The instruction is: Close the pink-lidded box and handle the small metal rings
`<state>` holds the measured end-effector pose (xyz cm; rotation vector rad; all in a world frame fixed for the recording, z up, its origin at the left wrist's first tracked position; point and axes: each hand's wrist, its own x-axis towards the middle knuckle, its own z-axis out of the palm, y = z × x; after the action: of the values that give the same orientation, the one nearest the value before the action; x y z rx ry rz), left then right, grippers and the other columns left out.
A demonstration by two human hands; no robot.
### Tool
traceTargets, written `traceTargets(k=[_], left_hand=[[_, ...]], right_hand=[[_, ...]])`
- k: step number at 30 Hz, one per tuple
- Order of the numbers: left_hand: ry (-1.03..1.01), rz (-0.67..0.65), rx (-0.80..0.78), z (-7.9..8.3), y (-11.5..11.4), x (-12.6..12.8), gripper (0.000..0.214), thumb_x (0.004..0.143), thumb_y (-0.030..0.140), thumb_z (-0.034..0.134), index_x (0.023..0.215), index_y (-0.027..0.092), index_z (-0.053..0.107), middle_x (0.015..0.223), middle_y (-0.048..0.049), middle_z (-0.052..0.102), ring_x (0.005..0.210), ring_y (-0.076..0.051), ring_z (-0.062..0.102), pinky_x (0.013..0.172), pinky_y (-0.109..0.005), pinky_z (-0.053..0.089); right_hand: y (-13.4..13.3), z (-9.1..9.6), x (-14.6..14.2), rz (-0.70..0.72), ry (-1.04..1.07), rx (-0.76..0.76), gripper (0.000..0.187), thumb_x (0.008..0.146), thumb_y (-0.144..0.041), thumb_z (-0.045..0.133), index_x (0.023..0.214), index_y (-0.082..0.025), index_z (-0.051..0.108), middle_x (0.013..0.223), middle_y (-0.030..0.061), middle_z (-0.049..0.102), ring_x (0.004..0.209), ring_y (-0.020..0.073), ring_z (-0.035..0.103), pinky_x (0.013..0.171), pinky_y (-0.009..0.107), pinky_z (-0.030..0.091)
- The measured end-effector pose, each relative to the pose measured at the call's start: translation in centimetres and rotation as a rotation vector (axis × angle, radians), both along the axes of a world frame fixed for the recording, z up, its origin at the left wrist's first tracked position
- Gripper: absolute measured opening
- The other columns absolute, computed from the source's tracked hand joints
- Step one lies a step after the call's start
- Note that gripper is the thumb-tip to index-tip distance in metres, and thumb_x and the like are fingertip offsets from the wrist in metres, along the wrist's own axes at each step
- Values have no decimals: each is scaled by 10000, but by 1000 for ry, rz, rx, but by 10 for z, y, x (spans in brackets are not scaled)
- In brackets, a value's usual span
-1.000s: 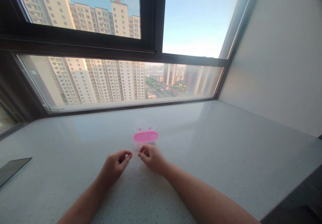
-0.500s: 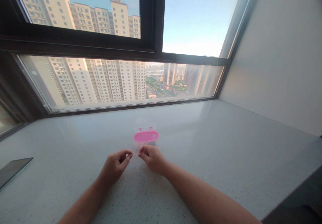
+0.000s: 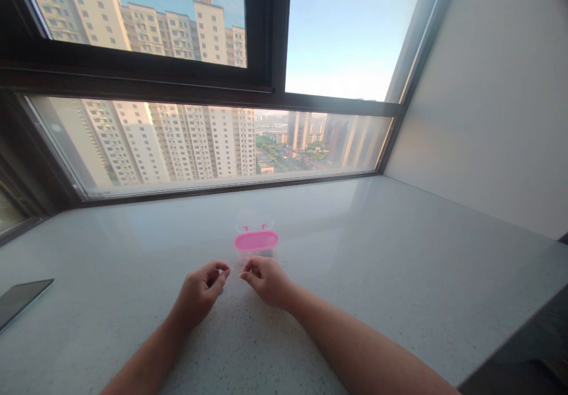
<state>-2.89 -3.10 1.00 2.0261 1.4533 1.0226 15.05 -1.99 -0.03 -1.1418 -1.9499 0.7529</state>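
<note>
Just in front of a small clear box with a pink rim (image 3: 256, 240), my two hands face each other over the speckled white counter (image 3: 390, 271). My left hand (image 3: 204, 288) is closed in a pinch of thumb and forefinger; whatever is in it is too small to name. Thumb and fingertips also come together on my right hand (image 3: 267, 278), with its contents hidden. A narrow gap separates the two sets of fingertips. The box's clear lid (image 3: 255, 220) stands up behind the rim on pink hinges. My right hand covers part of the box's front.
A flat dark tablet-like panel (image 3: 22, 301) lies at the counter's left edge. Beyond the counter is a dark-framed window (image 3: 213, 191) with tall buildings outside. A pale wall (image 3: 483, 129) rises on the right.
The fingertips of my hands have drawn slightly apart, my left hand shifting a little left. The box stays in place; the whole view has moved very slightly.
</note>
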Motion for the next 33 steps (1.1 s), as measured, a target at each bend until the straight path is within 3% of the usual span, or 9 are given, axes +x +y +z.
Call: traceTargets(k=[15, 33], left_hand=[[-4, -6, -38, 3, 0, 0, 275, 785, 402, 436, 823, 174, 584, 589, 28, 564, 539, -126, 522, 527, -196, 405], [58, -10, 4, 2, 1, -1, 273, 785, 395, 426, 767, 179, 592, 536, 39, 488, 495, -116, 462, 486, -180, 349]], right_hand=[[0, 2, 1, -14, -22, 30, 123, 784, -241, 516, 757, -162, 607, 546, -35, 443, 500, 84, 364, 494, 195, 270], [-1, 2, -1, -9, 6, -3, 138, 767, -261, 533, 735, -145, 603, 510, -44, 420, 465, 73, 329, 449, 191, 237]])
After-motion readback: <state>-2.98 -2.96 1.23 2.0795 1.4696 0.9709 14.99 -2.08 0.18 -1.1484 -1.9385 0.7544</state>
